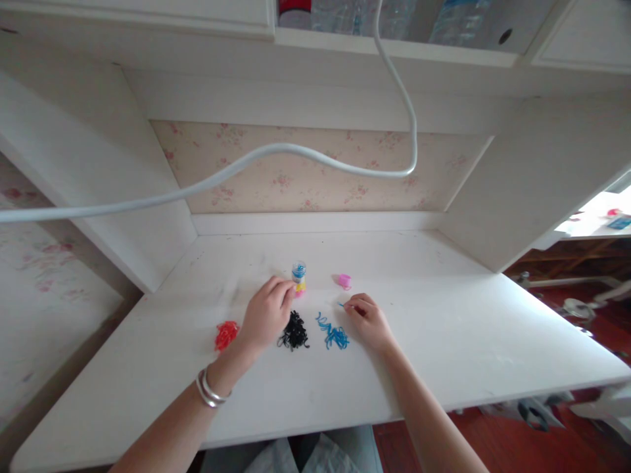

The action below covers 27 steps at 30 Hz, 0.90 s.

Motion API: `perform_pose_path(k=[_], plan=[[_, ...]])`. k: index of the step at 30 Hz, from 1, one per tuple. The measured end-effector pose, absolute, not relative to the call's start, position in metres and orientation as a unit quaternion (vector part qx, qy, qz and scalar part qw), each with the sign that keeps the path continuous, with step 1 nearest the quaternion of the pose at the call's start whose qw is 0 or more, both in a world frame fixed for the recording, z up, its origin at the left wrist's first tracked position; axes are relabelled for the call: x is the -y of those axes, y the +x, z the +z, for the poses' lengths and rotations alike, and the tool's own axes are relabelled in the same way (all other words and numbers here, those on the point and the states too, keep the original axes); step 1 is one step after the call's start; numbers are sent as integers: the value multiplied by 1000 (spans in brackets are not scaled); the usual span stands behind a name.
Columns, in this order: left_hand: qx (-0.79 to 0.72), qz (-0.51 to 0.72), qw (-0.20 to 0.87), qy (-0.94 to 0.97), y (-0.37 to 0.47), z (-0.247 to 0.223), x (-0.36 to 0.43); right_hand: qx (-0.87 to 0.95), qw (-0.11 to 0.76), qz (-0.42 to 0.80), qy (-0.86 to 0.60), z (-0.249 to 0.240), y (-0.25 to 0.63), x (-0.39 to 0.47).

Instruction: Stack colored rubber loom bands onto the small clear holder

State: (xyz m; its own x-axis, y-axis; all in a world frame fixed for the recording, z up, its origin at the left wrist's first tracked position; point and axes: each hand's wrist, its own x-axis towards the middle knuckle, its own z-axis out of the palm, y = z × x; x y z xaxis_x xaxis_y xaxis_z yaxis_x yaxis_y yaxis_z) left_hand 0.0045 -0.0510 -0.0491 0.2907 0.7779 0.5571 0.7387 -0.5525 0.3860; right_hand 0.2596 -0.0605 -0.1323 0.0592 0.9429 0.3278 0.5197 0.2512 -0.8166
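Observation:
A small clear bottle (299, 272) with a blue label and yellow and pink contents stands on the white table (434, 315). My left hand (269, 310) has its fingers closed at the bottle's left side. Between the fingertips of my right hand (367, 320) is a small blue band (341, 304). A pile of black bands (294, 331) lies below the bottle, between my hands. Blue bands (335, 335) lie just left of my right hand, and red bands (227, 335) lie left of my left wrist. Beyond my right hand sits a small pink object (344, 281).
A white cable (296, 150) hangs across the view in front of the floral back panel (280, 177). White side panels flank the table. Overhead, a shelf (394, 49) holds plastic bottles. The table's front edge runs close to my lap.

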Motion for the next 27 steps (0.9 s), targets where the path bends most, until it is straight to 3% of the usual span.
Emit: perform_pose_path(k=[5,11,21,27], plan=[[-416,249,66,872,42,-76,89,603,506,239,-568,-122,244,60],[-392,181,73,899,60,-97,90,609,534,213,-547,-70,208,51],[-382,170,53,907,49,-102,96,706,413,50,-573,-35,167,4],[-391,169,49,904,46,-99,98,734,370,25,-569,-31,158,-2]])
